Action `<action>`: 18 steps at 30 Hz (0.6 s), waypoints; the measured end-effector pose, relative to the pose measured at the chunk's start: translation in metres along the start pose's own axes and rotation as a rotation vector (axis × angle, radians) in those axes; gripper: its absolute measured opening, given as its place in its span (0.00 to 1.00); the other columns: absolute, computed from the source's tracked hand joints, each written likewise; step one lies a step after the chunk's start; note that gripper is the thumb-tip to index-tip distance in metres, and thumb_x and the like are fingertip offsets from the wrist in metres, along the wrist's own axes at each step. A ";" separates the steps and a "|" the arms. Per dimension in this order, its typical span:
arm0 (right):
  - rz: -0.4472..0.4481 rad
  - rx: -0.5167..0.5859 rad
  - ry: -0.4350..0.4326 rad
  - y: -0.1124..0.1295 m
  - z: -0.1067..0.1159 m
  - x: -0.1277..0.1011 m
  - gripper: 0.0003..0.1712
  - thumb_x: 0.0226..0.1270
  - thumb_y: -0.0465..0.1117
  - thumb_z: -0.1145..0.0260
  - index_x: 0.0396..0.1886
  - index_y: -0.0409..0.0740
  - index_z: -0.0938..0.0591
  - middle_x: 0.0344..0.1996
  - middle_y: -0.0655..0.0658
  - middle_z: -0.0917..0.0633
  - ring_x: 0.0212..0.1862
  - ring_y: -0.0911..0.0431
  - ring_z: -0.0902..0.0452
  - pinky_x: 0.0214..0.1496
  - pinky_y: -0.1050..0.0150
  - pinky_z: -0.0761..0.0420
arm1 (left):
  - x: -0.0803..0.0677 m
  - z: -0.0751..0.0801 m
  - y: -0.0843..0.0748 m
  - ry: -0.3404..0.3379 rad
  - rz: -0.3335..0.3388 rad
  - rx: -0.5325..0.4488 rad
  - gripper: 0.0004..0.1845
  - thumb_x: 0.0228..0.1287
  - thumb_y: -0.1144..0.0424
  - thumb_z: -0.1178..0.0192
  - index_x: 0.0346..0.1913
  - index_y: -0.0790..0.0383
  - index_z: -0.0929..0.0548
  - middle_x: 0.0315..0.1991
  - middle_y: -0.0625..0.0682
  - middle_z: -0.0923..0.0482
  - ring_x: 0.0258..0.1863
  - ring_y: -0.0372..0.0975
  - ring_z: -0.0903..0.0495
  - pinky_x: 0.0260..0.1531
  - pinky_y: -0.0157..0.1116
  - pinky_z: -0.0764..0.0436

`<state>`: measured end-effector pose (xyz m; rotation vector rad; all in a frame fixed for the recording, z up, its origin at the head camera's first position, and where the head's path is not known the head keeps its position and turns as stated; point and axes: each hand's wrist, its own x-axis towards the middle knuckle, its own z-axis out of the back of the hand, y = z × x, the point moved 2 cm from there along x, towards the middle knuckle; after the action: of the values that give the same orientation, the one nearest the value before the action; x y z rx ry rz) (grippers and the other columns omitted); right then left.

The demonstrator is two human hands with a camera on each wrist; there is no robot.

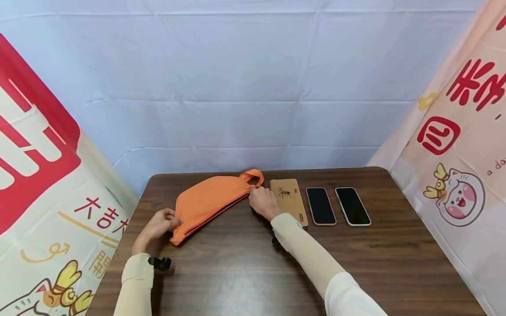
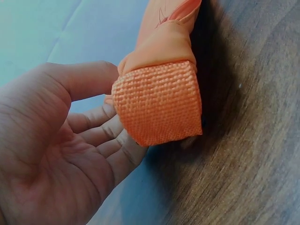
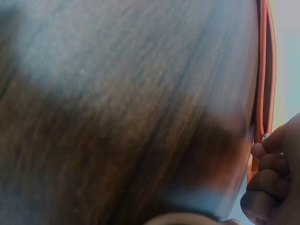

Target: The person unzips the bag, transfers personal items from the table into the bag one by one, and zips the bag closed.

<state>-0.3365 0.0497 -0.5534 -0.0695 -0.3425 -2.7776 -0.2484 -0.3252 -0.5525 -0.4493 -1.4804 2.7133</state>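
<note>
Left hand: the left hand (image 1: 158, 224) pinches the webbing tab (image 2: 158, 104) at the near-left tip of the orange pouch (image 1: 211, 199), thumb on top and fingers curled beneath it.
Right hand: the right hand (image 1: 264, 202) rests at the pouch's far-right end, fingertips curled and pinching the small metal zipper pull (image 3: 265, 137) just below the pouch's loop handle (image 1: 252, 176).
Orange pouch: lies flat on the surface (image 1: 245, 263), stretched on a slant between the two hands, its zipper edge facing the person, the left tip nearer the person than the right end.
Zipper: the wrist view shows its orange track (image 3: 262, 70) running away from the pull; whether it is open or closed cannot be told.
Tan wallet: a flat tan wallet (image 1: 288, 197) with a small dark print lies just right of the pouch, partly under the right hand.
Phones: two dark-screened phones (image 1: 320, 206) (image 1: 352, 206) lie side by side right of the wallet, well apart from the pouch.
Backdrop: a white cloth (image 1: 245, 87) hangs behind the pouch.
</note>
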 end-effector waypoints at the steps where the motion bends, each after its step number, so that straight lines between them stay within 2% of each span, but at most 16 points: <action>1: -0.001 0.001 0.002 0.000 0.000 0.000 0.17 0.87 0.42 0.47 0.45 0.41 0.14 0.13 0.50 0.33 0.14 0.57 0.40 0.18 0.63 0.39 | 0.000 0.000 0.000 0.002 0.000 0.000 0.23 0.76 0.60 0.34 0.59 0.75 0.28 0.42 0.59 0.16 0.36 0.42 0.15 0.41 0.43 0.12; 6: 0.000 -0.017 0.011 -0.001 -0.001 0.000 0.17 0.88 0.43 0.48 0.50 0.40 0.14 0.13 0.50 0.33 0.14 0.58 0.40 0.17 0.64 0.40 | 0.001 -0.002 0.000 -0.001 0.012 0.010 0.22 0.75 0.59 0.33 0.56 0.74 0.27 0.39 0.58 0.16 0.34 0.42 0.15 0.38 0.41 0.13; 12: -0.001 -0.004 -0.005 -0.001 -0.001 -0.003 0.16 0.87 0.43 0.47 0.52 0.39 0.16 0.13 0.51 0.32 0.14 0.58 0.39 0.18 0.64 0.40 | -0.001 -0.002 -0.003 -0.005 0.031 0.033 0.22 0.73 0.56 0.31 0.53 0.72 0.27 0.34 0.56 0.19 0.32 0.43 0.15 0.38 0.40 0.14; 18: 0.005 0.017 -0.021 -0.001 -0.001 -0.006 0.16 0.88 0.44 0.47 0.53 0.38 0.17 0.14 0.49 0.29 0.15 0.57 0.34 0.18 0.63 0.37 | 0.000 -0.002 -0.004 -0.033 0.030 0.048 0.25 0.71 0.56 0.28 0.50 0.69 0.31 0.30 0.54 0.20 0.28 0.44 0.20 0.33 0.40 0.17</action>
<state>-0.3313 0.0528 -0.5553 -0.0953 -0.3703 -2.7705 -0.2482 -0.3213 -0.5507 -0.4311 -1.4243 2.7857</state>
